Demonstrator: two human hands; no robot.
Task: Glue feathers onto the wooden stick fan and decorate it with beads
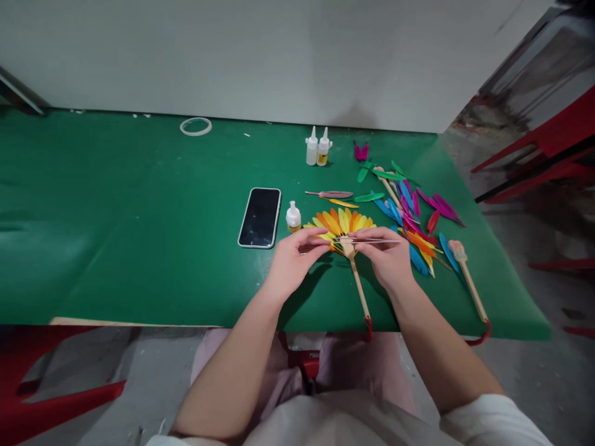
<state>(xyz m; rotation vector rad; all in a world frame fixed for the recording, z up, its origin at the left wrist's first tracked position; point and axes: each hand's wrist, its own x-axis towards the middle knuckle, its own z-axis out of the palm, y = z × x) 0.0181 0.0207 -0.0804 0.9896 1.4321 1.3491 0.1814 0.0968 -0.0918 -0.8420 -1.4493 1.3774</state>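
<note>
The right hand's (391, 257) fingers pinch slim tweezers (383, 240), tips reaching across the middle of the feather fan (343, 218) in front of me. The left hand (292, 257) curls at the fan's left side; I can't tell whether its fingers grip anything. The fan's handle (359, 288) points toward the person, over the green surface (139, 235). Slipping tweezers might skew a feather, and a careless left-hand nudge could tip the small white bottle (294, 218) just beside it.
</note>
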